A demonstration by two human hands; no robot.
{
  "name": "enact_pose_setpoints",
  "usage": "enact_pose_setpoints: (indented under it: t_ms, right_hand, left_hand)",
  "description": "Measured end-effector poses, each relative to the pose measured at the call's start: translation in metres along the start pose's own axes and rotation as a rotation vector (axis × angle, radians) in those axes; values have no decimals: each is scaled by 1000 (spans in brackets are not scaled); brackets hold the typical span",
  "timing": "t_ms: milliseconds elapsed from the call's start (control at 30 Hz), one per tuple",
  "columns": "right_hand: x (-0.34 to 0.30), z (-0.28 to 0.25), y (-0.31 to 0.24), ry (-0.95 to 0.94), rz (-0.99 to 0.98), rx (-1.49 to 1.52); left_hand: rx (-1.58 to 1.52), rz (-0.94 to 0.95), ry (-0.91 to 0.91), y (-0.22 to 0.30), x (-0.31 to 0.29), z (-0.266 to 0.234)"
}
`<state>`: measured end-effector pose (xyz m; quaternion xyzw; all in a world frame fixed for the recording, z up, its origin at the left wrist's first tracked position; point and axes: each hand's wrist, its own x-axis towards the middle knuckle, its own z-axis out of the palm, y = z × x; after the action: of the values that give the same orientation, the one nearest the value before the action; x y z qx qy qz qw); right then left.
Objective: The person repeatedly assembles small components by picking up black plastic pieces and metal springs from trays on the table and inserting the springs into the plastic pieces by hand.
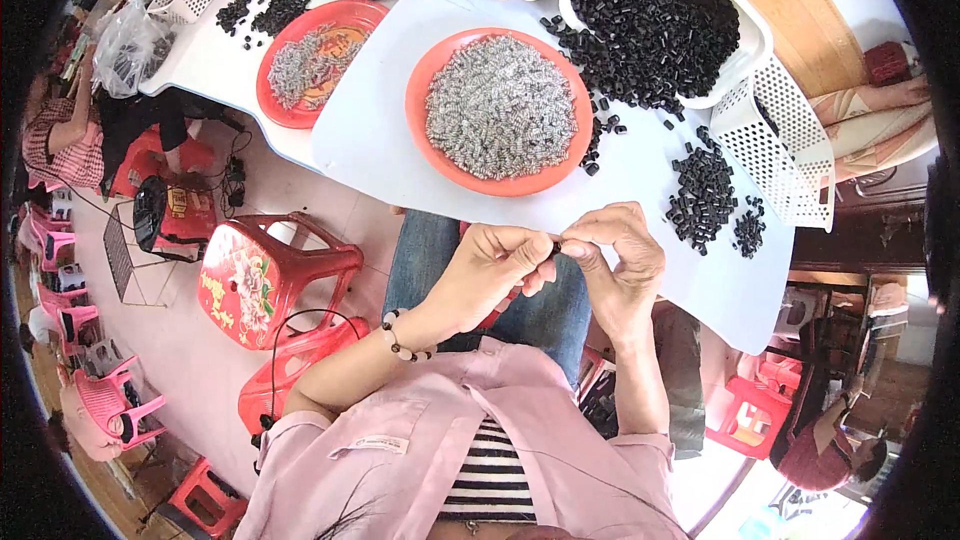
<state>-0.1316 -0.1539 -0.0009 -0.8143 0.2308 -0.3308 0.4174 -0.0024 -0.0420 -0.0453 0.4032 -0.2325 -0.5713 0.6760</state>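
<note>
— What do the hands hold?
— The left hand [487, 265] and right hand [620, 258] meet fingertip to fingertip, pinching a small black piece [556, 248] above the lap.
— And beyond?
— The white table [380, 155] carries a black pile [703, 195], then an orange plate [425, 75] of silvery springs [500, 105], and farthest a white basket [752, 45].

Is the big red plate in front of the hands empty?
No, the red plate is heaped with small silver springs, lying on the white table above both hands.
</note>
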Motion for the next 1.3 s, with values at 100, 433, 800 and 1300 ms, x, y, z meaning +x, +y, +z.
enact_pose_setpoints:
  t_ms: [100, 433, 800, 1300]
  right_hand:
    - [-6, 0, 4, 18, 54, 54]
    - [-11, 1, 11, 46, 78, 76]
    - [-15, 1, 9, 69, 156, 172]
    - [-13, -17, 5, -149, -122, -167]
  left_hand:
    - [5, -28, 11, -3, 0, 0]
    - [63, -51, -49, 2, 0, -2]
    - [13, -32, -59, 2, -1, 3]
    - [-26, -57, -83, -3, -5, 2]
